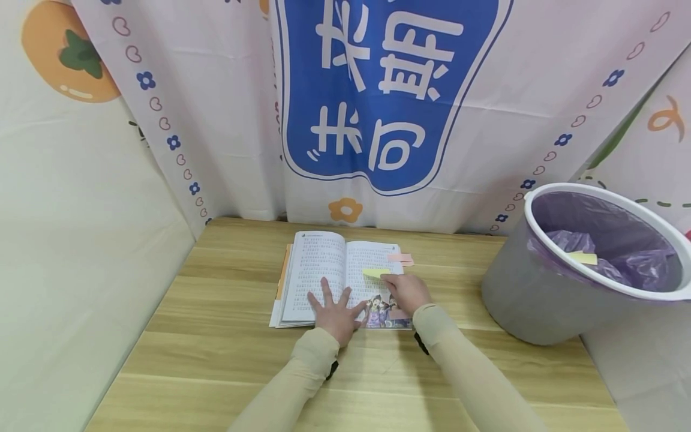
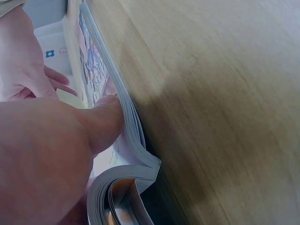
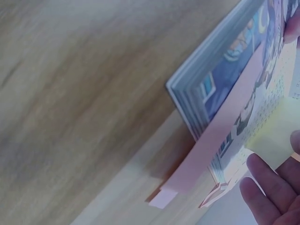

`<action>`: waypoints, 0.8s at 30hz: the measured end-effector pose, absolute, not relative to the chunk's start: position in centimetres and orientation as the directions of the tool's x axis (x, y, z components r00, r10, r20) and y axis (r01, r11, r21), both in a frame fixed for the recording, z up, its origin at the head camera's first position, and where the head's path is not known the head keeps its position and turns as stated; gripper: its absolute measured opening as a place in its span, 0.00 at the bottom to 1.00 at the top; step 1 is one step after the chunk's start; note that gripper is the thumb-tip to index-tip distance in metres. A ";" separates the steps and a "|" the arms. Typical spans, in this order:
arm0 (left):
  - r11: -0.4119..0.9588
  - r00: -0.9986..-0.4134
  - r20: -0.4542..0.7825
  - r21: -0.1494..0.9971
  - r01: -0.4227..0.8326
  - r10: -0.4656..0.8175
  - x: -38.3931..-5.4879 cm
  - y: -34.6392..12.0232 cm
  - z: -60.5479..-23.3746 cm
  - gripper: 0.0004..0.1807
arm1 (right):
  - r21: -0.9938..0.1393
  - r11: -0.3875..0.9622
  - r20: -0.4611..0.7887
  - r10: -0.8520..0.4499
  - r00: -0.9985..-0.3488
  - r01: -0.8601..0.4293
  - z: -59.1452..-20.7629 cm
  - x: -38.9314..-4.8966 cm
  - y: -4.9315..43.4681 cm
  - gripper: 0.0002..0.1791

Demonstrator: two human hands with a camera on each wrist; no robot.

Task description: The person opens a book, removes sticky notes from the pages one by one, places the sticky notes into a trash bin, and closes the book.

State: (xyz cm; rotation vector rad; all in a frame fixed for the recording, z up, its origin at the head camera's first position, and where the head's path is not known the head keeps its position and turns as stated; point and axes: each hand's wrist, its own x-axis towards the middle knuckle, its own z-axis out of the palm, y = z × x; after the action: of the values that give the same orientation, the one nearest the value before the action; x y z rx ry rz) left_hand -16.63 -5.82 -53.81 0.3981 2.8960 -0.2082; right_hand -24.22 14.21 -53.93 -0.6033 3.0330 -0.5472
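An open book (image 1: 318, 258) lies on the wooden table, printed text on both pages and a coloured picture low on the right page. Spread fingers of my left hand (image 1: 336, 317) press it flat near the spine; in the left wrist view its thumb (image 2: 108, 119) rests by the lower page edge. My right hand (image 1: 408, 292) pinches a yellow sticky note (image 1: 375, 273) over the right page. That note (image 3: 276, 133) stands up from the page in the right wrist view. A pink sticky strip (image 3: 215, 136) crosses the picture and juts past the page edge.
More pink sticky notes (image 1: 400, 258) stick out at the upper right page edge. To the right stands a grey bin (image 1: 518, 288) with a purple liner and a yellow paper piece (image 1: 583, 258) inside. A printed curtain (image 1: 232, 120) hangs behind the table (image 1: 216, 348).
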 end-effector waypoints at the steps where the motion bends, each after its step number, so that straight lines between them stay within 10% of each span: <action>1: 0.953 -0.941 -0.228 -0.110 0.281 0.251 -16.6 -5.8 -53.8 0.35 | -0.332 0.867 0.071 -0.369 -0.927 -0.371 -53.9 -24.2 14.3 0.15; 24: 0.951 -0.942 -0.222 -0.127 0.283 0.251 -16.5 -5.9 -53.6 0.33 | -0.468 0.831 0.200 -0.231 -0.952 -0.300 -52.6 -24.7 15.9 0.15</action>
State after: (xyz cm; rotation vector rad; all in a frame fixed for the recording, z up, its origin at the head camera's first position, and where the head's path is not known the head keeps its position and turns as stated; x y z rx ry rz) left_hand -16.53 -5.87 -53.55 0.4006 2.9005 -0.2322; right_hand -24.72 15.85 -52.56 -0.4573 3.1348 -0.8382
